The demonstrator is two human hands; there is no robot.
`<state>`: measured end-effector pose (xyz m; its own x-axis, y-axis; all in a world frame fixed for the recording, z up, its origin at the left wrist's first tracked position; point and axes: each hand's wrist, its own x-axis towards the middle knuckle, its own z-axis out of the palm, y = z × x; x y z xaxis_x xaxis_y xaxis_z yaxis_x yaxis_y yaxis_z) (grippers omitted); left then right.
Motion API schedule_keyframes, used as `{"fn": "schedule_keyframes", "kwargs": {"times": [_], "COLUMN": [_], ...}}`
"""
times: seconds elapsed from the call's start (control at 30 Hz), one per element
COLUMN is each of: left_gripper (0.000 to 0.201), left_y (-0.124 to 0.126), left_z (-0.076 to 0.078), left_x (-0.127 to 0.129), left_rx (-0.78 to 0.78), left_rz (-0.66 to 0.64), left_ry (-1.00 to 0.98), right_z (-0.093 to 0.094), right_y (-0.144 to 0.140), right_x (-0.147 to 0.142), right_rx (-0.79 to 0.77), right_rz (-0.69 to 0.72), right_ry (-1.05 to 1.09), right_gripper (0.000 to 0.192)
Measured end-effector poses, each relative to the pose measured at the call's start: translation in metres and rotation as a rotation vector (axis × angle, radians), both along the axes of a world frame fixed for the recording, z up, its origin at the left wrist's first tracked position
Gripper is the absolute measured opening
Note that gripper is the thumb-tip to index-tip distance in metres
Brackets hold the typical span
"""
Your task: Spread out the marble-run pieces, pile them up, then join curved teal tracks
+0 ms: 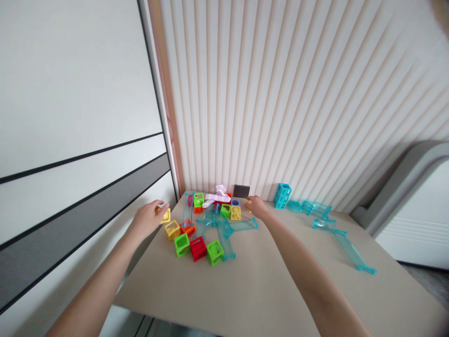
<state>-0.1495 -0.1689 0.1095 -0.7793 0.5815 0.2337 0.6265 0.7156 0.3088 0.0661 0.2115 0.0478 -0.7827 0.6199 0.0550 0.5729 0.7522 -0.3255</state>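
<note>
Yellow cube (165, 216) showing at centre-left, w/ green cubes (182, 245), a red cube (198, 248) & clear teal track pieces (224, 231) below it. Teal cube (282, 195) sitting right of centre. Beige table (259, 285); wall (298, 93) at top showing pale vertical stripes.

- Most of the yellow cube (164, 216) is covered by the left hand (147, 220); whether it is gripped or only touched cannot be told.
- Only a sliver of a small yellow piece (248, 203) is seen at the right hand (257, 206), whose fingertips are hidden.
- Both forearms are cut off by the lower edge.
- The white and pink piece (216, 197) is too small for its form to be made out.
- The table (259, 290) is cut off at the lower right.
</note>
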Motion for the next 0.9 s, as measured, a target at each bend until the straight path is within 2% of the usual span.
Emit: {"fn": "schedule_keyframes", "kwargs": {"times": [0.1,0.23,0.33,0.43,0.57,0.63,0.73,0.83,0.9], "left_gripper": [0.049,0.050,0.051,0.051,0.049,0.046,0.046,0.051,0.049], "left_y": [0.033,0.067,0.080,0.091,0.107,0.116,0.127,0.133,0.134], "left_z": [-0.002,-0.022,-0.033,-0.037,-0.044,-0.051,-0.066,-0.076,-0.079], "left_x": [-0.019,-0.040,-0.054,-0.069,-0.083,-0.086,-0.088,-0.091,-0.095], "left_rx": [0.018,0.001,0.007,0.046,0.120,0.142,0.154,0.168,0.168], "left_rz": [0.019,0.067,0.126,0.173,0.200,0.197,0.173,0.122,0.080], "left_ry": [0.007,-0.033,-0.063,-0.075,-0.083,-0.099,-0.132,-0.164,-0.182], "right_z": [-0.002,0.001,0.007,0.010,0.008,0.008,0.013,0.017,0.016], "right_y": [-0.005,-0.010,-0.008,-0.001,0.013,0.019,0.027,0.040,0.050], "right_x": [-0.010,-0.001,0.027,0.065,0.111,0.129,0.145,0.148,0.142], "right_rx": [0.012,0.075,0.131,0.175,0.286,0.316,0.285,0.242,0.218], "right_rz": [-0.018,0.037,0.138,0.211,0.227,0.171,-0.031,-0.257,-0.357], "right_ry": [0.033,0.096,0.125,0.133,0.161,0.176,0.240,0.309,0.330], "right_gripper": [0.044,0.046,0.041,0.037,0.035,0.035,0.033,0.037,0.044]}}
